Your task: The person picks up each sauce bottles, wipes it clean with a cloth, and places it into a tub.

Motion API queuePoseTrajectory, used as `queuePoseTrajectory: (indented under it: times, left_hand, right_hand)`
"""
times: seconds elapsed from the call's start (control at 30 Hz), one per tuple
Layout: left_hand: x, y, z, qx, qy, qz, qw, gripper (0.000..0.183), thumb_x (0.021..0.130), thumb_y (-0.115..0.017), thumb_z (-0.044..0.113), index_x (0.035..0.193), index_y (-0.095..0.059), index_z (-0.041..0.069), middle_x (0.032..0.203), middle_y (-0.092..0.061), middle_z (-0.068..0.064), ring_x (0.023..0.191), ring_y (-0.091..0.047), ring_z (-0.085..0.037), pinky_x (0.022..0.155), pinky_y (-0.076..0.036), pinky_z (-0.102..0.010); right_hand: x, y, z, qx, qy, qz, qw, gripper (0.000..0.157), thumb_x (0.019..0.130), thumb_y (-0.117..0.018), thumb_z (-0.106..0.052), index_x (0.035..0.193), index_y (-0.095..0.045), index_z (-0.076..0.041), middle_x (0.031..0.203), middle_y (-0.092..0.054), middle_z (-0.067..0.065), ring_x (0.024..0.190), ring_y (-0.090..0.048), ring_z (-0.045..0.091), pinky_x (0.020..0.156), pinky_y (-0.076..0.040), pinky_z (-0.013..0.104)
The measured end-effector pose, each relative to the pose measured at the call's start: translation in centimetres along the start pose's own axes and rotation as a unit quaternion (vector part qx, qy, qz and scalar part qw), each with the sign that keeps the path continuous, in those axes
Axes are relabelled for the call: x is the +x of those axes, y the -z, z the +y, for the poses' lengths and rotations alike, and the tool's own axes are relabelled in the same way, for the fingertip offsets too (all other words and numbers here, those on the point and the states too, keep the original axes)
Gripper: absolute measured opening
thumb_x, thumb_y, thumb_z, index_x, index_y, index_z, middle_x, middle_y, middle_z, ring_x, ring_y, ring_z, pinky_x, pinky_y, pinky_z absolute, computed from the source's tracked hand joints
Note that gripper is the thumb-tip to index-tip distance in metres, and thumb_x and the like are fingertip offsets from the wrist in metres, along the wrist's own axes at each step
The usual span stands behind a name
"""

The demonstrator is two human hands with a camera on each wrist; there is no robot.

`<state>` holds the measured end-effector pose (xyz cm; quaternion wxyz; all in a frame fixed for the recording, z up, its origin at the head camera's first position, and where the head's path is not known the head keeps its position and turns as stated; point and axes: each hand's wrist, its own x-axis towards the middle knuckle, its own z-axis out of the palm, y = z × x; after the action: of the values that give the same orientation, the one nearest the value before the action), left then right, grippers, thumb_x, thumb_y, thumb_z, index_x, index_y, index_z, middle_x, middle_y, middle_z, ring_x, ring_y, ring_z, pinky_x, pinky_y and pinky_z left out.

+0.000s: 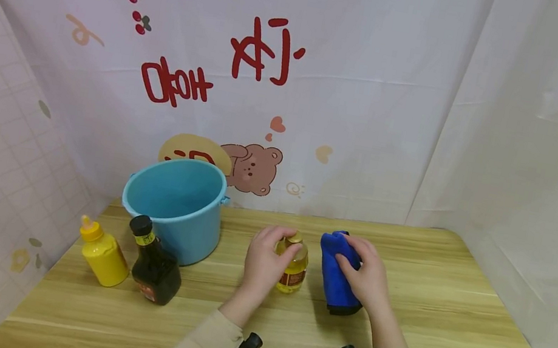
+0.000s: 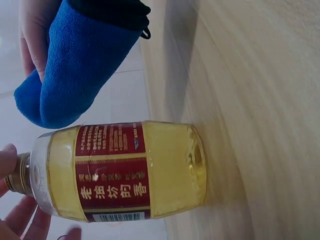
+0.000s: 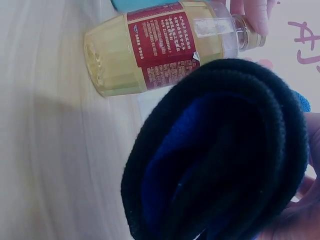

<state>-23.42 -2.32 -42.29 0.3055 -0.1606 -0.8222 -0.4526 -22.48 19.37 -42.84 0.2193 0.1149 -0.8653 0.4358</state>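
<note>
At the middle of the table, my left hand (image 1: 264, 261) pinches the gold cap of a bottle of cooking oil (image 1: 293, 278). The bottle stands upright; its yellow oil and red label (image 2: 112, 170) show clearly in the left wrist view. Just to the right, my right hand (image 1: 369, 274) grips the upper part of a folded blue cloth (image 1: 336, 277) with a black border. In the right wrist view the cloth's black-edged opening (image 3: 215, 160) faces the camera and partly covers the oil bottle. A small gap separates cloth and bottle.
Left of the hands stands a light blue bucket (image 1: 202, 235) near the back wall. In front of it are a dark sauce bottle (image 1: 157, 274) with a black cap and a yellow squeeze bottle (image 1: 105, 259). A printed sheet (image 1: 365, 121) hangs behind the wooden table (image 1: 453, 326).
</note>
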Motion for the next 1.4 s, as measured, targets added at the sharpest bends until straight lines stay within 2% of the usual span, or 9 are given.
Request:
queuePoseTrajectory:
  times: [0.2, 0.3, 0.4, 0.53, 0.77, 0.9, 1.13, 1.27, 1.4]
  left_hand:
    - [0.0, -0.1, 0.0, 0.008, -0.010, 0.008, 0.9999, 0.020, 0.082, -0.084, 0.018, 0.098, -0.075, 0.010, 0.096, -0.071, -0.001, 0.087, -0.064, -0.018, 0.077, -0.053, -0.034]
    - [0.3, 0.1, -0.2, 0.003, -0.011, -0.007, 0.9999, 0.019, 0.082, -0.083, 0.018, 0.098, -0.076, 0.010, 0.095, -0.072, -0.001, 0.085, -0.066, -0.017, 0.073, -0.054, -0.032]
    - [0.7, 0.4, -0.5, -0.022, -0.010, -0.046, 0.9986, 0.018, 0.084, -0.081, 0.017, 0.099, -0.075, 0.008, 0.098, -0.074, -0.002, 0.085, -0.068, -0.017, 0.072, -0.056, -0.032]
    - [1.5, 0.9, -1.2, -0.057, -0.013, -0.119, 0.9912, 0.018, 0.088, -0.077, 0.014, 0.104, -0.074, 0.007, 0.104, -0.073, -0.002, 0.091, -0.069, -0.019, 0.079, -0.057, -0.034]
    - [3.1, 2.0, -2.3, -0.105, -0.016, -0.231, 0.9670, 0.016, 0.092, -0.071, 0.010, 0.108, -0.071, 0.007, 0.108, -0.071, -0.005, 0.102, -0.067, -0.022, 0.086, -0.056, -0.038]
    - [3.9, 2.4, -2.8, -0.120, -0.023, -0.270, 0.9550, 0.015, 0.093, -0.068, 0.006, 0.108, -0.069, 0.006, 0.111, -0.070, -0.006, 0.103, -0.066, -0.023, 0.087, -0.055, -0.036]
    - [4.7, 2.8, -3.5, -0.143, -0.009, -0.307, 0.9408, 0.015, 0.095, -0.065, 0.003, 0.109, -0.069, 0.006, 0.116, -0.068, -0.005, 0.110, -0.063, -0.022, 0.092, -0.053, -0.034]
    - [4.8, 2.9, -3.7, -0.154, -0.008, -0.315, 0.9365, 0.015, 0.095, -0.064, 0.001, 0.109, -0.068, 0.006, 0.118, -0.067, -0.006, 0.112, -0.062, -0.024, 0.093, -0.052, -0.038]
    - [4.7, 2.9, -3.8, -0.161, -0.006, -0.313, 0.9359, 0.016, 0.096, -0.063, 0.001, 0.110, -0.069, 0.007, 0.120, -0.067, -0.007, 0.114, -0.061, -0.024, 0.094, -0.052, -0.037]
  right_hand:
    - [0.1, -0.2, 0.4, 0.009, 0.000, 0.004, 1.000, 0.040, 0.089, -0.073, -0.003, 0.127, -0.063, 0.002, 0.125, -0.059, 0.023, 0.113, -0.057, 0.042, 0.090, -0.050, 0.059]
    - [0.1, -0.3, 0.5, 0.009, 0.000, 0.004, 1.000, 0.040, 0.088, -0.073, -0.003, 0.127, -0.063, 0.001, 0.124, -0.059, 0.023, 0.112, -0.058, 0.042, 0.089, -0.050, 0.059]
    - [0.2, -0.3, 0.5, 0.006, -0.001, 0.003, 1.000, 0.040, 0.089, -0.073, -0.004, 0.127, -0.063, 0.002, 0.124, -0.059, 0.023, 0.112, -0.058, 0.042, 0.089, -0.050, 0.059]
    - [0.3, -0.3, 0.6, 0.003, -0.002, 0.002, 1.000, 0.040, 0.089, -0.073, -0.004, 0.127, -0.063, 0.002, 0.124, -0.059, 0.023, 0.112, -0.058, 0.042, 0.089, -0.050, 0.058]
    - [0.3, -0.2, 0.8, 0.005, -0.002, 0.003, 1.000, 0.039, 0.089, -0.073, -0.003, 0.126, -0.063, 0.002, 0.124, -0.058, 0.024, 0.112, -0.058, 0.042, 0.089, -0.050, 0.058]
    - [0.3, -0.2, 0.8, 0.006, -0.001, 0.002, 1.000, 0.039, 0.089, -0.072, -0.003, 0.127, -0.063, 0.002, 0.125, -0.058, 0.023, 0.112, -0.058, 0.042, 0.089, -0.050, 0.058]
    - [0.2, -0.3, 0.7, 0.006, 0.003, 0.002, 1.000, 0.039, 0.089, -0.073, -0.003, 0.126, -0.064, 0.002, 0.123, -0.059, 0.023, 0.111, -0.058, 0.041, 0.088, -0.051, 0.058]
    - [0.2, -0.3, 0.5, 0.011, 0.003, 0.000, 1.000, 0.038, 0.090, -0.072, -0.004, 0.126, -0.063, 0.002, 0.123, -0.059, 0.023, 0.111, -0.058, 0.042, 0.088, -0.051, 0.059]
    - [0.2, -0.5, 0.2, 0.011, 0.002, 0.003, 1.000, 0.039, 0.089, -0.073, -0.004, 0.127, -0.063, 0.002, 0.123, -0.059, 0.022, 0.111, -0.058, 0.041, 0.088, -0.051, 0.058]
